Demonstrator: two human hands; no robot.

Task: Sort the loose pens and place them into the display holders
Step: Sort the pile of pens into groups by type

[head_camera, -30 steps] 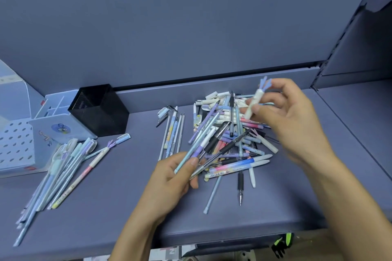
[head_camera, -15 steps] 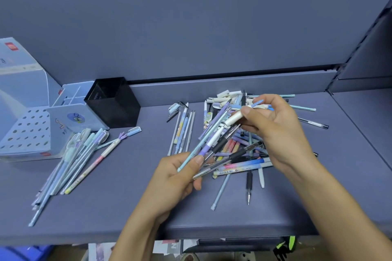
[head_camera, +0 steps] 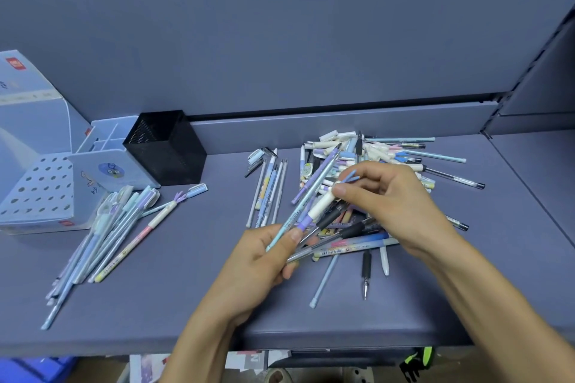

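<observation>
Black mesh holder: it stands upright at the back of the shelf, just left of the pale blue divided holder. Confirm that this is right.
Not right on one point. The head view shows the black mesh holder upright at the back of the shelf, but it stands just right of the pale blue divided holder, not left of it.

A heap of pastel pens (head_camera: 404, 152) lies right of the black mesh holder (head_camera: 174, 155) and pale-blue holder (head_camera: 109, 169).
</observation>
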